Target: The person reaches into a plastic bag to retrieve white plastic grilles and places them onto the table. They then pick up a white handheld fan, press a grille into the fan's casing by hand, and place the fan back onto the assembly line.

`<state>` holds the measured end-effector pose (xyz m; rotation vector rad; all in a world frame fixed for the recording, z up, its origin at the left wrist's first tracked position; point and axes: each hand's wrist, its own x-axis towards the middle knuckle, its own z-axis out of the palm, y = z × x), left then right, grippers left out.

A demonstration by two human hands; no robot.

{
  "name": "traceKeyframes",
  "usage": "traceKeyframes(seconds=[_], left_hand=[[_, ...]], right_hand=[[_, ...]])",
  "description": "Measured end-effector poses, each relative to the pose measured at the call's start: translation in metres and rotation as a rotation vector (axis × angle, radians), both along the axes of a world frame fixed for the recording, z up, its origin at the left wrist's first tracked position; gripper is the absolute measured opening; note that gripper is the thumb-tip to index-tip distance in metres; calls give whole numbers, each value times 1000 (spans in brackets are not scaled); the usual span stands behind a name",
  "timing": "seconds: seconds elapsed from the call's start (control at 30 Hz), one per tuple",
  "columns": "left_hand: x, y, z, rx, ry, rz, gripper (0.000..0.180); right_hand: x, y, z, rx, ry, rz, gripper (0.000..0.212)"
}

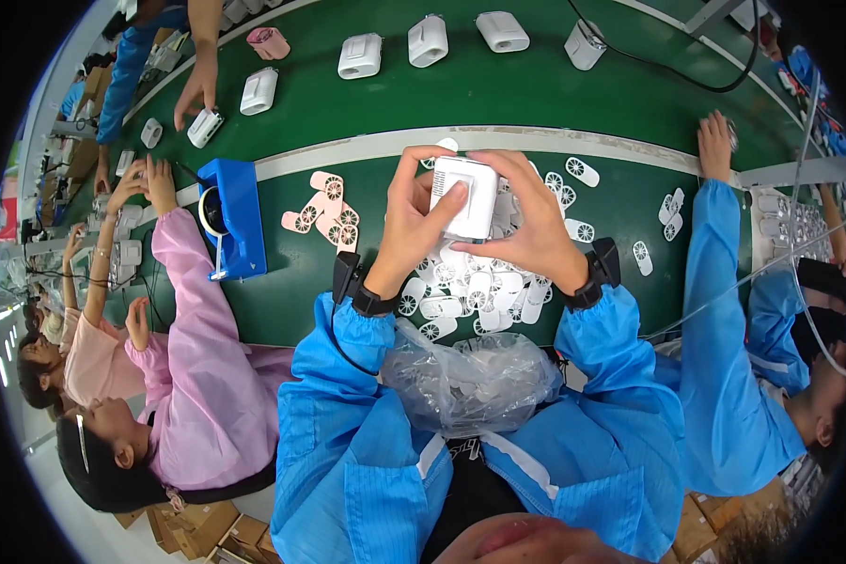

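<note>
Beyond the clear plastic bag (470,381) nearest us, our left hand (406,224) and right hand (542,224) grasp a white device (477,205) from both sides, above the worktop; it is boxy and round-cornered, with a raised panel our left thumb covers in part. Below it, white plates (479,299) with spoked rings lie heaped on the green worktop (620,301), pink plates (334,209) and a blue tape dispenser (242,211) to the left. Farther off, similar devices (360,58) stand on a green belt (512,94). Our fingers hide the device's edges; the far left room seems crowded with people, though the rim blurs it.
</note>
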<state>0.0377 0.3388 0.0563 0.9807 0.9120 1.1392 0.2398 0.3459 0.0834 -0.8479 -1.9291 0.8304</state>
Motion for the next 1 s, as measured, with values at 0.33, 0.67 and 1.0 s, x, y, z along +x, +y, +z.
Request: traceKeyframes(seconds=[0.33,0.67,1.0], left_hand=[[-7,2,-6,433,237,-48,100],[8,-10,-17,468,259,89,89],[-7,-12,-15,605,364,110,88]], right_hand=[[23,18,1,-76,121,140,90],[-15,3,-29,-19,432,-33,61],[-26,-5,-36,97,385,-69,48]])
